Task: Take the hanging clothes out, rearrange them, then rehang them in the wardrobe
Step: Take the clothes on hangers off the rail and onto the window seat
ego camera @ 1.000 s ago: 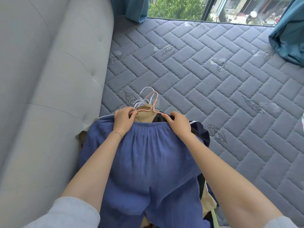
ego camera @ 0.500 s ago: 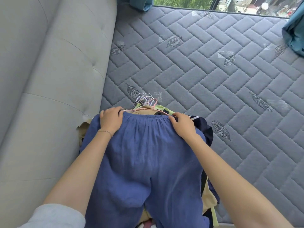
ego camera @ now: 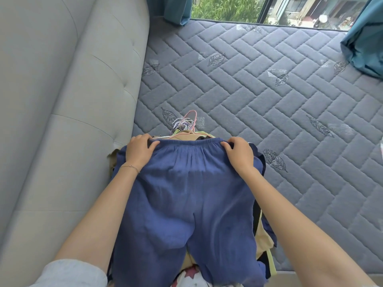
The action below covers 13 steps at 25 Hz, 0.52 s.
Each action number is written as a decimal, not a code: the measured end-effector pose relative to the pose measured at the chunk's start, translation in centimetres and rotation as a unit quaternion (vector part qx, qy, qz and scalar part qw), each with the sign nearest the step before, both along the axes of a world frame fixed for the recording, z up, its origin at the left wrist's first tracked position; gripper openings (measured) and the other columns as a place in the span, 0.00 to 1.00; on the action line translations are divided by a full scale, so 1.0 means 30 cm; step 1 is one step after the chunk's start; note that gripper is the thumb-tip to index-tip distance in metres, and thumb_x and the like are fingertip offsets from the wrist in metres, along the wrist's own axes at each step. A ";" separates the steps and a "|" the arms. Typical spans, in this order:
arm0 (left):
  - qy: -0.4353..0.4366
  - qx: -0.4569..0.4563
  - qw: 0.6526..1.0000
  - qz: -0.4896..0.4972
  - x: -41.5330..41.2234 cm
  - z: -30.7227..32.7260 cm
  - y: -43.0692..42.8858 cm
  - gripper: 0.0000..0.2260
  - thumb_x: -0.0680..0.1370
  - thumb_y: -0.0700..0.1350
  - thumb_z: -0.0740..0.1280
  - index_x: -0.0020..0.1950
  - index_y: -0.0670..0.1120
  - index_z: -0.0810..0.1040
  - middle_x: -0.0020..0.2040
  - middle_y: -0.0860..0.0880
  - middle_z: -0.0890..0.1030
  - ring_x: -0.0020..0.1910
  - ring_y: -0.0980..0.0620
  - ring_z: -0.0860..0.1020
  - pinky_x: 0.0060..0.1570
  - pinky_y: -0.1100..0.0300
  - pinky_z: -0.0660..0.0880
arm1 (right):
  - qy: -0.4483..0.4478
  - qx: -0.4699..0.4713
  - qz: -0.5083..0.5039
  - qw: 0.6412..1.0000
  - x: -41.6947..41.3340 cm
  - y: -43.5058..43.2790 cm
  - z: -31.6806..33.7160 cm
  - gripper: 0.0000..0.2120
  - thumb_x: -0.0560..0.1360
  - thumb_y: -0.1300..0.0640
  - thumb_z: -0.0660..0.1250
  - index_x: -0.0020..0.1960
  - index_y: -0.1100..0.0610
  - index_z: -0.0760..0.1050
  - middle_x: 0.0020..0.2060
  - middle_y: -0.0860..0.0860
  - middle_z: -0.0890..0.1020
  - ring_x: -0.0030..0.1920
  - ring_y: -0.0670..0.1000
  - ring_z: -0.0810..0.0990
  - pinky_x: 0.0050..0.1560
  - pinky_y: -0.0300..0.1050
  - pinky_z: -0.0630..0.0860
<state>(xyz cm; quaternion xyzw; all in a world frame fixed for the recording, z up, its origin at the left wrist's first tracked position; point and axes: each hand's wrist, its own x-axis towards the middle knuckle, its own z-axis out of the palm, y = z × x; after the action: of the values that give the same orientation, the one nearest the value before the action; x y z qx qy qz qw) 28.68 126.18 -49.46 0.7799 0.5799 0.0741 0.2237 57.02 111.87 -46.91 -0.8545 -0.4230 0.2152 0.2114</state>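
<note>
Quilted mattress (ego camera: 269, 104) filling right of frame. Blue trousers (ego camera: 182, 195) lying lower centre, topping clothes pile. Left hand (ego camera: 141, 151), right hand (ego camera: 238, 154) each gripping waistband corner, fingers curling over edge. Hanger hooks (ego camera: 186, 123) protruding above waistband, centre.

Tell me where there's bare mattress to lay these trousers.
Bare mattress runs right of the clothes pile and beyond the hangers up to the window. A curtain covers the far right corner. It is crowded along the headboard, where the left hand and right hand grip the trousers over the pile.
</note>
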 end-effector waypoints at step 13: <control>-0.131 0.048 0.990 -0.026 -0.213 0.605 -0.308 0.09 0.80 0.48 0.65 0.50 0.44 0.82 0.48 0.45 0.84 0.47 0.41 0.78 0.42 0.53 0.72 | 0.136 0.114 0.029 0.984 -0.257 -0.419 0.606 0.07 0.77 0.56 0.67 0.53 0.53 0.82 0.45 0.42 0.81 0.45 0.36 0.77 0.44 0.25 0.68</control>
<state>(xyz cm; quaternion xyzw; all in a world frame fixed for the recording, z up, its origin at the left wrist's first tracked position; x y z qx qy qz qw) 22.28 116.93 -31.31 0.7883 0.5207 0.1977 0.2615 49.30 99.30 -28.73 -0.7751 -0.4365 0.2860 0.3563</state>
